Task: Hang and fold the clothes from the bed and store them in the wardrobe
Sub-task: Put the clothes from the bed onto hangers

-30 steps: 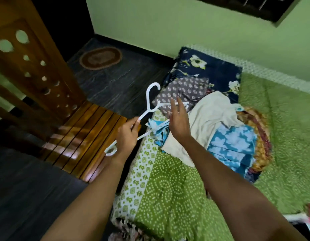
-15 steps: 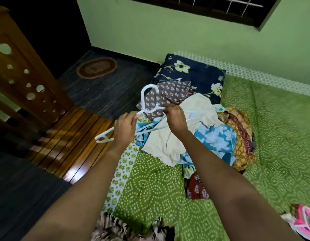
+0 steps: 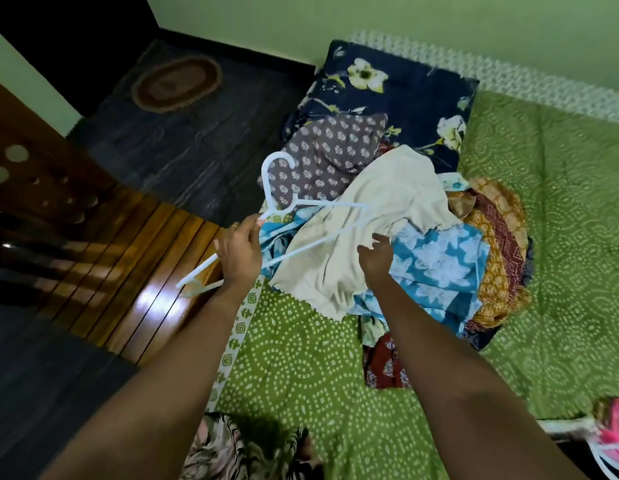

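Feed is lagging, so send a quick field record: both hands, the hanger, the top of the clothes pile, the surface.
left hand: grips white plastic hanger
right hand: open, fingers at cream fabric garment
hanger load: nothing on it
pile top: that garment, lying over blue-and-white printed cloth
surface: green dotted bedsheet

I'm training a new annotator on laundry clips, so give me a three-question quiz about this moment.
1. True or false: the left hand grips the white hanger.
2. Which garment lies on top, at the right hand? A) cream B) black C) purple
3. Fill in: the grey printed garment lies partly on the navy floral ____.
Key: 1 true; 2 A, the cream garment; 3 pillow.
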### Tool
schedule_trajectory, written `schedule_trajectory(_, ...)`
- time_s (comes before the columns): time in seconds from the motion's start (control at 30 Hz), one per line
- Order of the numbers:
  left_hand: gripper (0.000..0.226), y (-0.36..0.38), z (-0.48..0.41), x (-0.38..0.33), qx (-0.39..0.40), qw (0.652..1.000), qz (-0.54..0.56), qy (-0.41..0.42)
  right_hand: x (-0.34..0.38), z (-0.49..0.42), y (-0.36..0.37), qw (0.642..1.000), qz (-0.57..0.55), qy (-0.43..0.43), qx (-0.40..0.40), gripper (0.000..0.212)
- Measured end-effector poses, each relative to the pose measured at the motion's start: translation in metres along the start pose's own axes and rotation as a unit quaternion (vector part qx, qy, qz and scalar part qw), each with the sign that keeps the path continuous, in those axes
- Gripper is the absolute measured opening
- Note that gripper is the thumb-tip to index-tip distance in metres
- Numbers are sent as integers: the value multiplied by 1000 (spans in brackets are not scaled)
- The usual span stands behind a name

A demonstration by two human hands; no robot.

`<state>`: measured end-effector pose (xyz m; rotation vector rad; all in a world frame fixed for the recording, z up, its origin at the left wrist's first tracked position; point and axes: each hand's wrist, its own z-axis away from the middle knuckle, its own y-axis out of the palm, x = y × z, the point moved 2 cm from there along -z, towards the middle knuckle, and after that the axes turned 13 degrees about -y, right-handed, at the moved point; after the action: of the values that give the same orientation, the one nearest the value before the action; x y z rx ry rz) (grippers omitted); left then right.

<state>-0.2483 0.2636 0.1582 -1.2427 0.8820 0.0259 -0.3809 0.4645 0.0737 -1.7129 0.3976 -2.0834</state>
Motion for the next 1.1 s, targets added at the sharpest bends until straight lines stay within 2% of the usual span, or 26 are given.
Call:
schedule_trajectory(0.07, 29, 13, -5, 3, 10, 1000, 2, -23, -20, -7, 7, 998, -13, 65, 22, 46)
schedule_trajectory(0.2, 32, 32, -15, 11, 29, 998, 19, -42, -45, -21, 20, 989, 16, 136, 52, 58)
schedule_trajectory(0.4, 35, 50, -23, 27, 39, 997, 30, -59, -68, -35, 30, 976, 40, 201, 71, 81)
schedule_trajectory(0.5, 38, 55, -25, 34, 53, 996, 39, -54, -73, -39, 35, 963, 118, 220, 102, 93)
schedule_trajectory(0.57, 39, 56, -25, 36, 57, 996, 45, -58, -75, -40, 40, 968, 51, 228, 90, 88)
schedule_trajectory(0.67, 34, 57, -25, 35, 59, 994, 43, -75, -77, -41, 40, 971, -62, 225, 50, 42)
schedule_trajectory(0.73, 33, 56, -24, 33, 60, 994, 40, -77, -69, -39, 35, 967, -126, 220, 33, 31)
schedule_trajectory(0.8, 33, 56, -25, 34, 71, 993, 44, -82, -58, -38, 32, 953, -201, 227, 1, 38)
schedule_trajectory(0.9, 37, 56, -29, 35, 97, 991, 53, -77, -35, -32, 37, 914, -331, 236, -7, 52)
schedule_trajectory(0.97, 35, 51, -30, 31, 116, 987, 77, -83, -17, -31, 35, 894, -380, 236, -12, 61)
schedule_trajectory(1.1, 29, 31, -33, 13, 111, 981, 121, -103, 30, -29, 25, 908, -390, 148, 45, 72)
